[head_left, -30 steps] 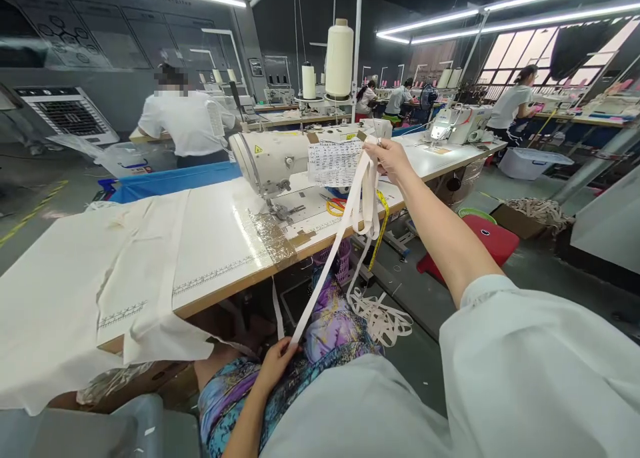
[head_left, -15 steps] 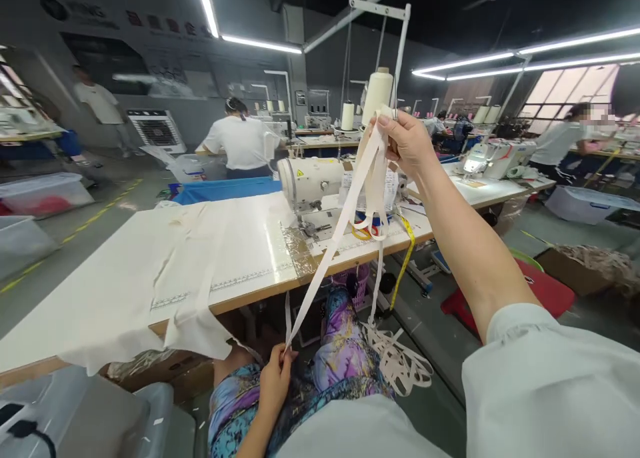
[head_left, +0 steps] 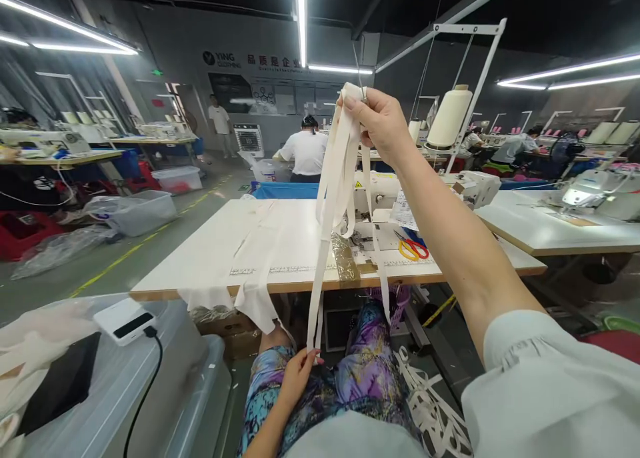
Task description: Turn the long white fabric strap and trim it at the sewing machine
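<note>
My right hand [head_left: 377, 121] is raised high, fingers closed on the top of a looped bundle of cream fabric strip [head_left: 330, 198]. The loops hang down in front of the sewing machine [head_left: 385, 191]. Low over my lap, my left hand [head_left: 299, 375] pinches the lower end of the same strip, which runs taut between both hands. One loose tail falls past the table edge on the right. A heap of the same strips [head_left: 435, 405] lies on the floor beside my right leg. Cream fabric pieces [head_left: 257, 298] spread over the table and droop off its front edge.
Scissors [head_left: 413, 247] with red and yellow handles lie by the machine on the white table [head_left: 200, 245]. A thread cone [head_left: 450, 117] stands behind. At left, a lidded plastic bin [head_left: 175, 358] carries a white device [head_left: 125, 321] with a cable. A co-worker [head_left: 306, 151] sits ahead.
My view has swung left. My right hand has moved left in view with the bundle, and the strip hangs more steeply down to my left hand. Both hands keep their hold.
</note>
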{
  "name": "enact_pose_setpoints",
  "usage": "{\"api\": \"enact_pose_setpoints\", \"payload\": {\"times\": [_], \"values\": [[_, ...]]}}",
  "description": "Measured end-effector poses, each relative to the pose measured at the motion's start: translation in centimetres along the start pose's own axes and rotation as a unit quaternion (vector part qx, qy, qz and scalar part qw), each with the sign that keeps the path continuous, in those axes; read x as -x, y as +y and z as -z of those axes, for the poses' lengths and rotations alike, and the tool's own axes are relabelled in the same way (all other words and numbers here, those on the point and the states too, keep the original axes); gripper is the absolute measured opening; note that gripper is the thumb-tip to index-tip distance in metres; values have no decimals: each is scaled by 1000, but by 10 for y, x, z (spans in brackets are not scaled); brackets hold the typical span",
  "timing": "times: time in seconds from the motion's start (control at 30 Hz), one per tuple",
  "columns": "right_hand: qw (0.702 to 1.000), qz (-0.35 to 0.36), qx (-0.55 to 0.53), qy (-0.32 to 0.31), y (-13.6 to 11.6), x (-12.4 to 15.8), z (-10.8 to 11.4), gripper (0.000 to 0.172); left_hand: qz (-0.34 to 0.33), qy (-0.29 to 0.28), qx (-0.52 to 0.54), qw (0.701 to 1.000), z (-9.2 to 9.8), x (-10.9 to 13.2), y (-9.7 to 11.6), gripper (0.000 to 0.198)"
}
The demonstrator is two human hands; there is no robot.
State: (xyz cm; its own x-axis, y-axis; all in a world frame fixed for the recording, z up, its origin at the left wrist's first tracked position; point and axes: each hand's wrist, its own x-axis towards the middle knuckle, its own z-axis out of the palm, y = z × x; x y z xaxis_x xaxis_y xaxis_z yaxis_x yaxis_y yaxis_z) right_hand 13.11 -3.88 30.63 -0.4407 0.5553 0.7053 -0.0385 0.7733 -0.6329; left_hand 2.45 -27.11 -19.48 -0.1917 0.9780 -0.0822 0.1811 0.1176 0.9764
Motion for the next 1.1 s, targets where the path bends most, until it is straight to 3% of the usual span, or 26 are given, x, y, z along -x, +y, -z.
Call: {"api": "enact_pose_setpoints", "payload": {"times": [0.2, 0.4, 0.67, 1.1], "values": [[999, 25, 29, -9, 11, -1, -10, 43, -22, -50, 9, 998, -5, 7, 16, 59], [1000, -13, 15, -1, 20, 10, -10, 41, -24, -87, 30, 996, -9, 13, 29, 54], [997, -66, 31, 18, 27, 18, -7, 25, 1, -118, 51, 992, -6, 12, 28, 55], [995, -95, 37, 12, 40, 27, -3, 27, 22, -122, 49, 991, -5, 11, 20, 52]]}}
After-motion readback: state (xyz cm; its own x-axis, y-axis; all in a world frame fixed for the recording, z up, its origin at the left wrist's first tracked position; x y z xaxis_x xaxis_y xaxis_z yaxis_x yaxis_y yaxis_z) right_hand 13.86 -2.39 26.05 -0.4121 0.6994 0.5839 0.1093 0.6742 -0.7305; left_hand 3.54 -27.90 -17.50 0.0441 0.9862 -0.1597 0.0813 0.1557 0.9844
